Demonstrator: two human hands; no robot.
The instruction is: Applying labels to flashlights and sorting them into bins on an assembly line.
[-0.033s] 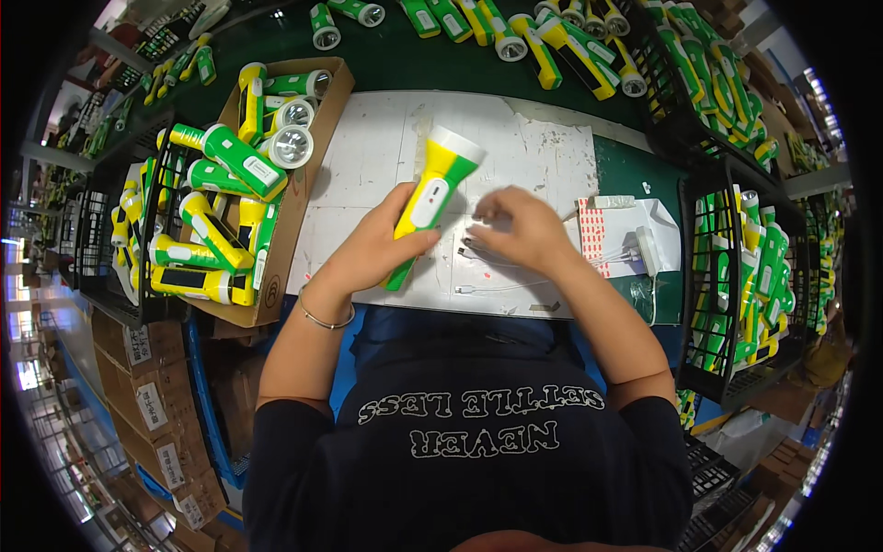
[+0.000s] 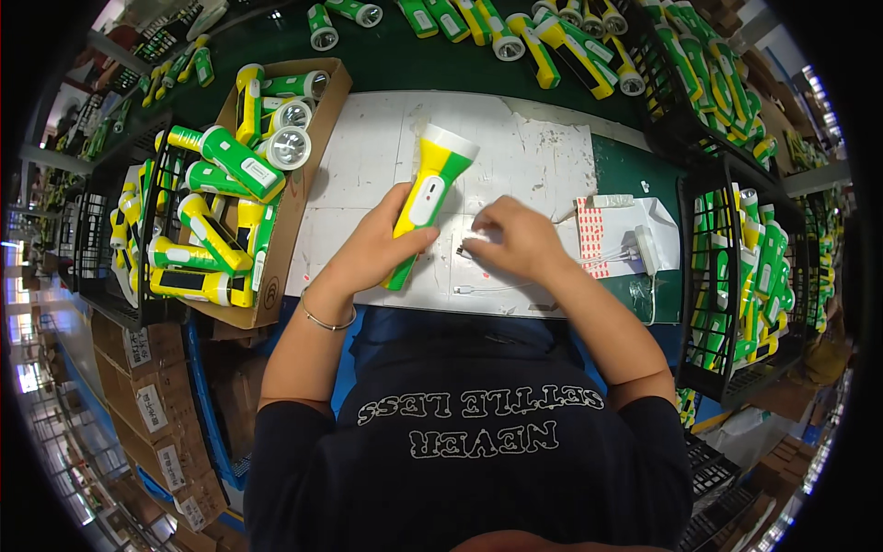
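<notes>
My left hand (image 2: 375, 241) is closed around the handle of a yellow and green flashlight (image 2: 426, 201). The flashlight leans with its white-rimmed head away from me, and a white panel with a small port faces up. To its right, my right hand (image 2: 517, 241) is curled low over the white board, thumb and fingers bent together at a white charging cable (image 2: 515, 287). A small dark plug (image 2: 461, 248) shows by the thumb; the fingertips are slightly blurred, so the grip is partly hidden. The cables run right to a white power adapter (image 2: 647, 250).
A cardboard box (image 2: 322, 129) full of flashlights stands at the left, beside a black crate (image 2: 138, 308). Black crates (image 2: 731, 368) of flashlights line the right. More flashlights (image 2: 570, 51) lie along the green table's far side. A red-dotted sheet (image 2: 593, 235) lies near the adapter.
The flashlight's head has shifted slightly left in my left hand. My right hand's fingers have moved a little, and the plug by the thumb sits slightly lower.
</notes>
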